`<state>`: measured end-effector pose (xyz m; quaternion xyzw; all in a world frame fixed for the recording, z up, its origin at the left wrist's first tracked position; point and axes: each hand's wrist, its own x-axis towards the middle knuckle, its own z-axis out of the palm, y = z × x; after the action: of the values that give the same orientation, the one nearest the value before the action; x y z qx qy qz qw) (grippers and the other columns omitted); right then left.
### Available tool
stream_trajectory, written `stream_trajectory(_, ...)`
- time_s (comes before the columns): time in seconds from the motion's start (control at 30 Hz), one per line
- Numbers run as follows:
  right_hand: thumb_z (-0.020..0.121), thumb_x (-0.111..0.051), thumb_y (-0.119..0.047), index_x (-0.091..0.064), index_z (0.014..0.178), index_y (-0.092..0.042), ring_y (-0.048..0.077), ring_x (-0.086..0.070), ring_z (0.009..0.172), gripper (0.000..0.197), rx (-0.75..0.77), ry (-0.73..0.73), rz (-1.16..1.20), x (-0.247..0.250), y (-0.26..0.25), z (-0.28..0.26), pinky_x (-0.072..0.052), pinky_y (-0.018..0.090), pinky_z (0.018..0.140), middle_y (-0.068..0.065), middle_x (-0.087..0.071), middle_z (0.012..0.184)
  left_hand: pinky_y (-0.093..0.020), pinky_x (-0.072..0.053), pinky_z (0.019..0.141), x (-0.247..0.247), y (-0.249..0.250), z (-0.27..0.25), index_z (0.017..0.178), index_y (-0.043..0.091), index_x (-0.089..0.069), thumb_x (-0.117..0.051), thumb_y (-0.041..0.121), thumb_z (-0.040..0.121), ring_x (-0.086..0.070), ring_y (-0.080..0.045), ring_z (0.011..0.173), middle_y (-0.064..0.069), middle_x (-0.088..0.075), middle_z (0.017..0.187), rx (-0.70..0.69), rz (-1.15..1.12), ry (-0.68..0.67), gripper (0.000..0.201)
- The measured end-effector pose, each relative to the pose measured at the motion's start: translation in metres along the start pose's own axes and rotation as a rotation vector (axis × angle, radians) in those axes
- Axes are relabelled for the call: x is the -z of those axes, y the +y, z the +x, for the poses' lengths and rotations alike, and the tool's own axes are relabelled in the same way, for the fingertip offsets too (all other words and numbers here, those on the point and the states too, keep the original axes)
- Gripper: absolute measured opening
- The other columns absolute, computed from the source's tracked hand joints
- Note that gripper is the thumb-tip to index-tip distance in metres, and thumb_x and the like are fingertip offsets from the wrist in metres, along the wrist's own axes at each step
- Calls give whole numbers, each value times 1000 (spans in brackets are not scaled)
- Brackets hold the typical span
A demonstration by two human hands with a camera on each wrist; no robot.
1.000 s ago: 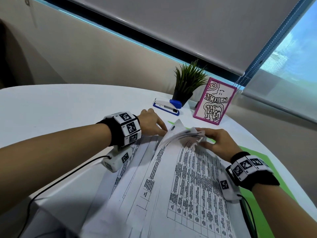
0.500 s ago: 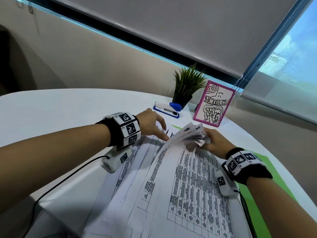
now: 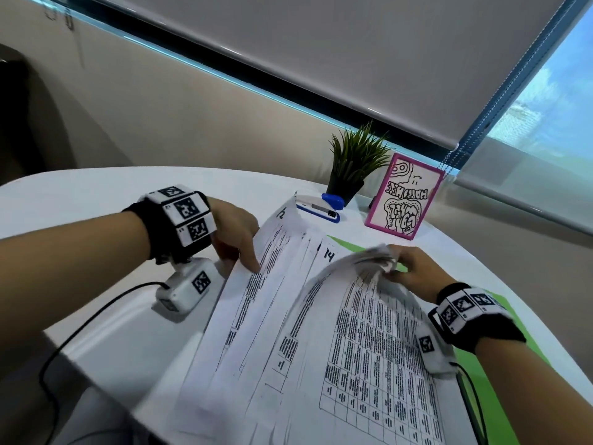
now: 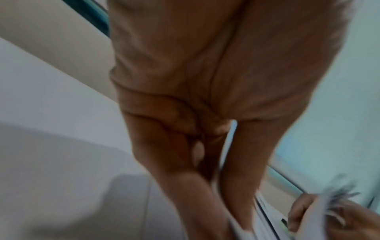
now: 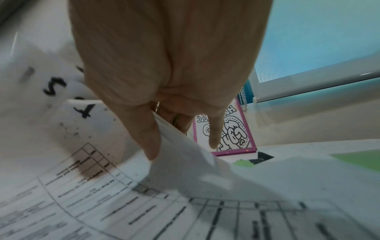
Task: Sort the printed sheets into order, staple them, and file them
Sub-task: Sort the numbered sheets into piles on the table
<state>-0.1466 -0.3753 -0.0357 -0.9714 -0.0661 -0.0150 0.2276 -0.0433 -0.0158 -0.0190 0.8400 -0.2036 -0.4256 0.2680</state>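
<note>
A pile of printed sheets (image 3: 369,354) with tables lies fanned on the white table (image 3: 96,194). My left hand (image 3: 248,255) pinches the left edge of one sheet (image 3: 276,271) and holds its far corner raised; in the left wrist view the sheet's edge runs between thumb and fingers of the left hand (image 4: 218,162). My right hand (image 3: 396,268) grips the bent-up far corners of several sheets. The right wrist view shows the right hand (image 5: 180,134) with the thumb on top and the fingers under the sheets (image 5: 144,203). A blue-and-white stapler (image 3: 317,208) lies beyond the pile.
A green folder (image 3: 478,358) lies under the pile and shows at the right and far side. A small potted plant (image 3: 353,162) and a pink-framed card (image 3: 406,197) stand behind the stapler, near the window wall. Wrist-camera cables trail off the table's near edge.
My left hand has taken a sheet by its left edge and lifted it, so its far corner now stands up. My right hand has kept its grip on the curled corners.
</note>
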Motion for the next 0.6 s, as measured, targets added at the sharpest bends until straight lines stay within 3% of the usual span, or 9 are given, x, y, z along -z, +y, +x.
stream_trajectory(0.1,83,-66,-1,-68,85,-30,12,-66,77,29,-44,-19,-2,-1,0,-2,-49,28,72,-3,-73,82,-44,-56,87,9,-2,0,100,-9,-68,-77,25,80,-67,-29,76,-23,-73,97,-6,63,290,40)
stream_trajectory(0.13,83,-67,-1,-69,82,-29,14,-66,75,28,-46,-12,4,-1,-4,-2,-48,29,72,-2,-72,80,-39,-58,81,13,0,-2,95,-7,-68,-75,25,82,-68,-30,77,-21,-73,94,-12,87,428,35)
stream_trajectory(0.2,84,-65,4,-71,87,-21,17,-63,77,26,-44,3,56,0,-10,-4,-49,27,75,-2,-72,83,-30,-51,68,22,4,-12,91,-1,-68,-66,25,88,-63,-30,77,-18,-70,92,-11,195,695,27)
stream_trajectory(0.27,83,-62,11,-72,89,-14,17,-61,79,28,-53,5,57,2,-15,-8,-47,20,77,-2,-68,84,-33,-47,77,35,6,-23,102,4,-69,-60,25,92,-62,-32,90,-17,-69,103,-69,206,950,25)
stream_trajectory(0.33,83,-64,10,-72,80,-19,22,-67,85,30,-22,-5,102,4,-13,-10,-51,25,82,0,-73,86,-37,-48,88,49,7,-31,109,9,-69,-60,21,93,-63,-34,100,-14,-70,109,-133,100,1175,22)
stream_trajectory(0.4,83,-67,4,-73,79,-20,25,-69,90,24,-15,13,143,5,-11,-13,-53,37,85,3,-75,89,-38,-49,87,62,9,-42,103,9,-70,-58,18,92,-64,-35,96,-16,-71,104,-200,14,1379,18)
stream_trajectory(0.5,83,-66,1,-73,81,-21,29,-67,85,23,-16,45,103,5,-8,-15,-52,47,82,4,-73,84,-35,-49,78,77,18,-59,94,13,-71,-56,18,90,-65,-33,92,-14,-71,97,-340,-152,1595,16)
stream_trajectory(0.6,83,-67,4,-72,84,-22,21,-67,83,27,7,58,58,8,-10,-17,-52,42,79,-2,-73,83,-17,-41,62,84,28,-64,97,18,-73,-61,20,89,-61,-14,79,0,-71,92,-473,-344,1641,15)
